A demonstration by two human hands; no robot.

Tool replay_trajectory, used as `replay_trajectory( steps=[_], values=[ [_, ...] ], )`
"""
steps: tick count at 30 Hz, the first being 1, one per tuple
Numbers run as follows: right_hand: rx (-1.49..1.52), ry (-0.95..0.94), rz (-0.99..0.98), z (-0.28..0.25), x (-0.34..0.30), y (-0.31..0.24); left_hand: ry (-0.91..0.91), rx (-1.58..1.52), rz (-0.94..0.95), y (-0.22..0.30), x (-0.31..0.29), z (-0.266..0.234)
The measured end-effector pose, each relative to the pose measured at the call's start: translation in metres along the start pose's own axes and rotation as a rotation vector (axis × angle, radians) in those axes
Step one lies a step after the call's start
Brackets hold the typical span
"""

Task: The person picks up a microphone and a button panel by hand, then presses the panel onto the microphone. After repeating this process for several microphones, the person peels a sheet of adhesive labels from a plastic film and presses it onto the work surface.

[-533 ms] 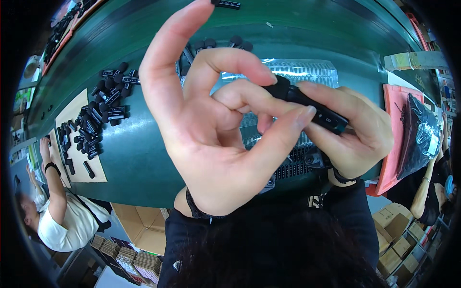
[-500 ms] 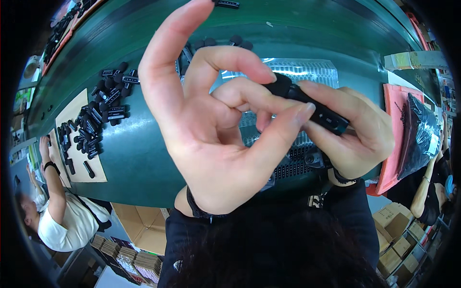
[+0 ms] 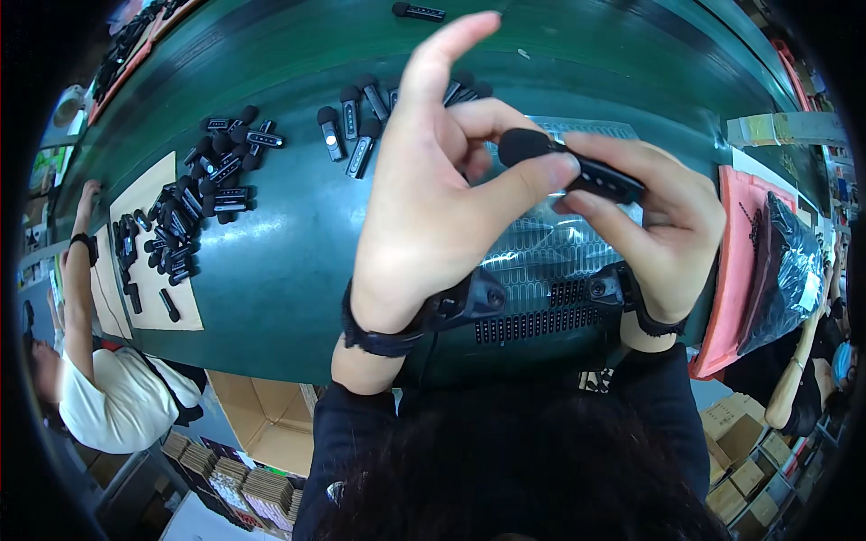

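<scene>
Both hands meet over the bench around a small black clip-on microphone [image 3: 610,180] with a round foam windscreen [image 3: 523,147]. My left hand [image 3: 424,203] pinches it where the foam joins the body, thumb on top and index finger raised away. The body's far end is gripped between the thumb and fingers of my right hand [image 3: 675,203]. A row of small dots shows on the upturned side. Below the hands lies a clear sheet of oval outlines [image 3: 528,248], partly covered by them. Farther back, several similar microphones [image 3: 351,113] lie side by side, some hidden behind my left hand.
At left, a pile of microphones [image 3: 225,169] spreads onto a cardboard sheet [image 3: 185,311]. One microphone [image 3: 419,12] lies at the far edge. Pink foam [image 3: 722,298] with a black plastic bag [image 3: 785,270] is at right. A co-worker's arm [image 3: 79,298] reaches in at left.
The microphone has been turned, so its dotted side now faces up. My left hand has rotated, its palm turning away, uncovering part of the microphone row behind.
</scene>
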State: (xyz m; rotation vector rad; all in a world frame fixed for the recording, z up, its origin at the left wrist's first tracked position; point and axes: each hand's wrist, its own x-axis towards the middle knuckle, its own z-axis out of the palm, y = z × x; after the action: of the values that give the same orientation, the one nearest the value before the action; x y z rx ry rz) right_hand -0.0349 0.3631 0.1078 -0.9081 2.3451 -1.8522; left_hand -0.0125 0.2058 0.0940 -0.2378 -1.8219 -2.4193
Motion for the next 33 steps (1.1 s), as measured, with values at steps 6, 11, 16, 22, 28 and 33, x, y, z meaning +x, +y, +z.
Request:
replay_trajectory(
  steps=[6, 11, 16, 22, 28, 33],
  values=[
    [-0.077, -0.051, 0.023, -0.004, 0.013, 0.011, 0.110, 0.384, 0.147, -0.005, 0.004, -0.001],
    [0.082, -0.392, 0.159, -0.024, 0.075, 0.057, 0.293, 0.682, 0.241, -0.022, 0.016, -0.032],
    [-0.462, -0.236, 0.146, -0.061, 0.144, 0.186, 0.420, 0.353, 0.140, -0.002, 0.013, -0.053],
    [-1.003, -0.127, -0.034, -0.053, 0.147, 0.208, 0.462, 0.416, 0.125, 0.011, 0.005, -0.059],
    [-0.671, -0.595, -0.450, 0.033, 0.098, 0.126, 0.465, 0.466, 0.066, 0.025, -0.004, -0.057],
    [-0.790, -0.623, -0.555, 0.049, 0.089, 0.124, 0.457, 0.469, 0.062, 0.032, -0.010, -0.051]
  ],
)
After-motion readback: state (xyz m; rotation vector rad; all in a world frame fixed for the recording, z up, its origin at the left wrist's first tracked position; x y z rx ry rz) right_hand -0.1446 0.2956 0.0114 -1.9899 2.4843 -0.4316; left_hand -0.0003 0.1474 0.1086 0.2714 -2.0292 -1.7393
